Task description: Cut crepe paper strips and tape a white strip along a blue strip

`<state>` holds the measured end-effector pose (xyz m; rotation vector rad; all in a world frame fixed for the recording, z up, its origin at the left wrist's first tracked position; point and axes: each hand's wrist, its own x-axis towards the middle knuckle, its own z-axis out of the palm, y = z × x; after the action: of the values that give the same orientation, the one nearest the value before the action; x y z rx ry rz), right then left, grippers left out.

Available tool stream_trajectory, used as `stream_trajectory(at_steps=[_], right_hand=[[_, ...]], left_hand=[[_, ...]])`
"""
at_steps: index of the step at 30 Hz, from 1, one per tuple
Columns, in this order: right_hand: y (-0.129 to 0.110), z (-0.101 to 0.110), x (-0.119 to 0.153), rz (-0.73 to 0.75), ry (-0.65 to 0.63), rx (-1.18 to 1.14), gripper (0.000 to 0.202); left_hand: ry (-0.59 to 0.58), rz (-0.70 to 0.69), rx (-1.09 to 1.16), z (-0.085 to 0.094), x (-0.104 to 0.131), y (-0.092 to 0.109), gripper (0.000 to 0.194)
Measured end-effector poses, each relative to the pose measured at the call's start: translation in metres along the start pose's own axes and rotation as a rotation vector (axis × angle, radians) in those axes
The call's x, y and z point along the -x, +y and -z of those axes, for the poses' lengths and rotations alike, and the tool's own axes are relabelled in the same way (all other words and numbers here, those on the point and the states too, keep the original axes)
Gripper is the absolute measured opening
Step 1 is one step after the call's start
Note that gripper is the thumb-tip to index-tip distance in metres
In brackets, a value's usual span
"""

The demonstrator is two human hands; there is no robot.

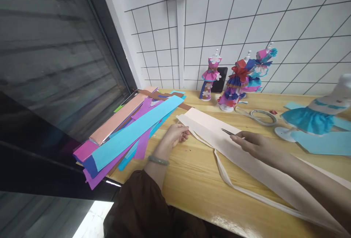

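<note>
So the main thing here is a long cream paper sheet [212, 133] lying on the wooden table [186, 179], right in front of the person. Its long axis goes on a diagonal: the far end is up by the left hand [178, 135], and from there it runs down toward the lower right corner, passing under the right forearm. One long edge faces the wall, the other faces the person.

Left hand has its thumb and fingertips pinched on the near edge, close to that far end, with the wrist (green bangle [158, 160] on it) coming in from below. A narrow cream strip [223, 173] trails from about there, curving along the sheet's near side and off toward the lower right too.

Right hand [251, 143] is over the sheet, fingers closed around a dark pointed tool [227, 131]. Its tip sticks out to the left, roughly toward the left hand; can't tell the exact type since the grip hides most of it.

Left of all this there's a messy pile of colored paper [137, 130], light blue strip on top, and over on the right a little dress form in a blue skirt [308, 119]
</note>
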<state>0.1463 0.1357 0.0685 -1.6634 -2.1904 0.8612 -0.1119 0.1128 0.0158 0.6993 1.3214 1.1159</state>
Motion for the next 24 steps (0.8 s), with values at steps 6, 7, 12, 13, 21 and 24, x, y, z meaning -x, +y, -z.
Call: stream_trajectory(at_steps=[6,7,12,13,21,24], right_hand=[[-0.033,-0.031,-0.018,-0.033,-0.379,-0.334,0.057],[-0.035,-0.035,-0.021,-0.04,-0.41,-0.353,0.057],[-0.044,-0.048,-0.033,-0.129,-0.438,-0.346,0.049],[-0.046,-0.049,-0.034,-0.153,-0.431,-0.34,0.047],[-0.056,-0.053,-0.037,-0.216,-0.432,-0.305,0.047],[-0.059,-0.056,-0.039,-0.204,-0.446,-0.335,0.045]], left_hand=[[0.046,-0.045,0.014,-0.002,-0.003,-0.002,0.015],[0.048,-0.052,0.022,-0.003,-0.003,-0.002,0.014],[0.031,-0.059,0.05,-0.006,-0.004,-0.004,0.015],[0.031,-0.056,0.055,-0.006,-0.004,-0.004,0.014],[0.032,-0.036,0.082,-0.006,-0.004,-0.004,0.012],[0.014,-0.036,0.086,-0.005,-0.004,-0.004,0.012]])
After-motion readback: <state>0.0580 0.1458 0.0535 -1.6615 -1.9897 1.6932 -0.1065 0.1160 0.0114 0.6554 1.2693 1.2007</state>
